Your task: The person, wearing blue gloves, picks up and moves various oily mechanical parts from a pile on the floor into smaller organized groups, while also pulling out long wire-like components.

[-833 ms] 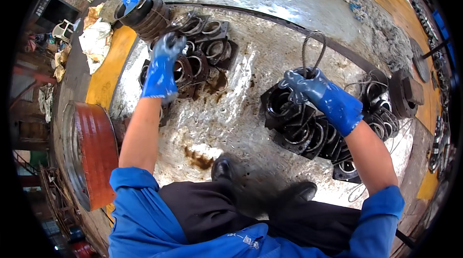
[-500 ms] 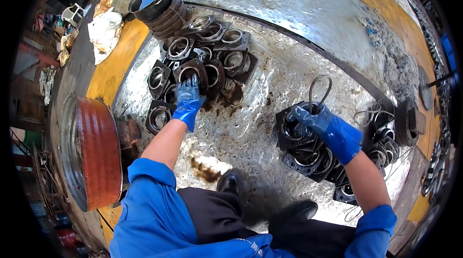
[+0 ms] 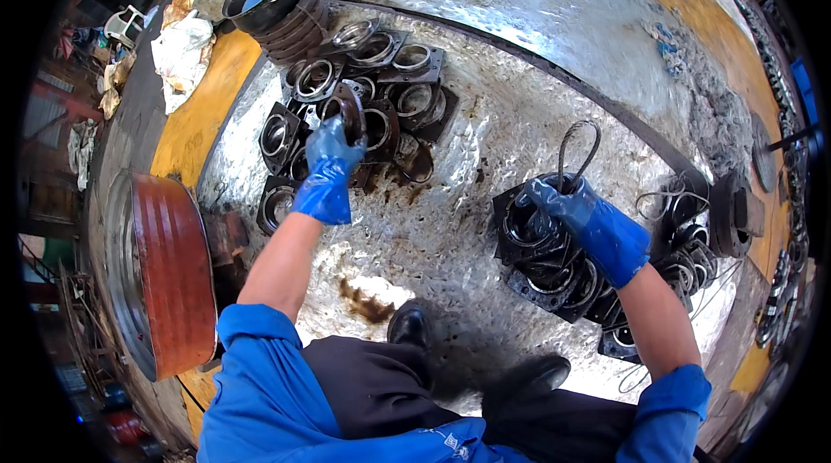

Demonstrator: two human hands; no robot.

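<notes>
Workshop floor [image 3: 459,238] is worn, pitted and oily, yellow band [image 3: 199,121] along the left, red drum [image 3: 173,281] near left. Dark bored plates sit in two groups: left cluster [image 3: 418,61], loosely heaped, and right pile [image 3: 541,286], overlapping.

Left grip [image 3: 333,158], blue-gloved, looks clenched on the near edge of one ring plate [image 3: 350,108], tipped up steeply at the near side of the left cluster. Right grip [image 3: 563,208], also gloved, grasps a wire loop [image 3: 582,123]; its eye stands up above the fist, over the far end of the right pile. Lower end of the wire is hidden by glove and plates, so can't tell what it runs through.

My read: step in hand is freeing that ring plate from its neighbours. Do it so: fingers well round the rim, thumb opposite, not just fingertips; greasy metal plus wet-looking glove could slip. Tip it clear of the next plate before raising, else the edges may snag. Lift straight, bore facing sideways, no dragging over the heap. Hold the loop upright and steady in the right so the eye doesn't flop. Mind the left boot [image 3: 409,324] near the oil stain [image 3: 363,300]: slick footing, I'd guess.
</notes>
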